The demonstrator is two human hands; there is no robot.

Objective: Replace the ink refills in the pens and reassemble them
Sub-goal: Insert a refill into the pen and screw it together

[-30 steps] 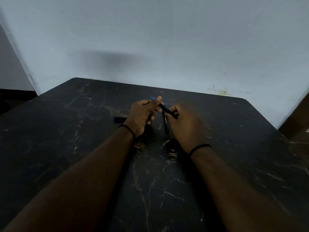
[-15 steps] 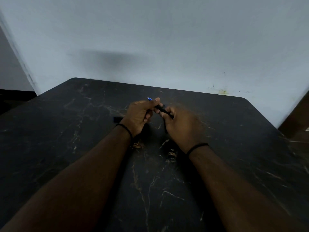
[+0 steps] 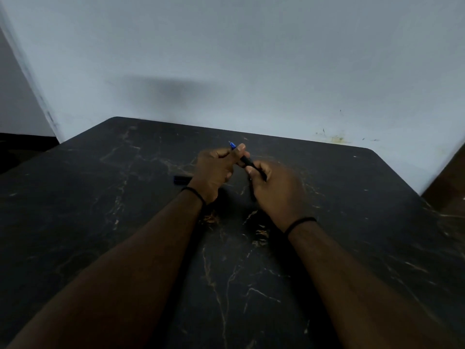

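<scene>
Both hands hold one black pen (image 3: 249,162) above the middle of the dark marble table (image 3: 125,222). My left hand (image 3: 214,170) pinches its front end, where a blue tip section (image 3: 232,145) sticks out past the thumb toward the wall. My right hand (image 3: 274,190) grips the black barrel with curled fingers. Another thin dark pen part (image 3: 251,190) lies on the table under my right hand, mostly hidden. A short black cap-like piece (image 3: 181,180) lies on the table just left of my left wrist.
The table's far edge meets a pale wall (image 3: 251,59). A brown piece of furniture (image 3: 450,177) stands off the right corner. Dark floor shows past the left edge.
Both hands stayed close together on the pen. The right hand has slid slightly along the barrel and the blue tip points a little more upward.
</scene>
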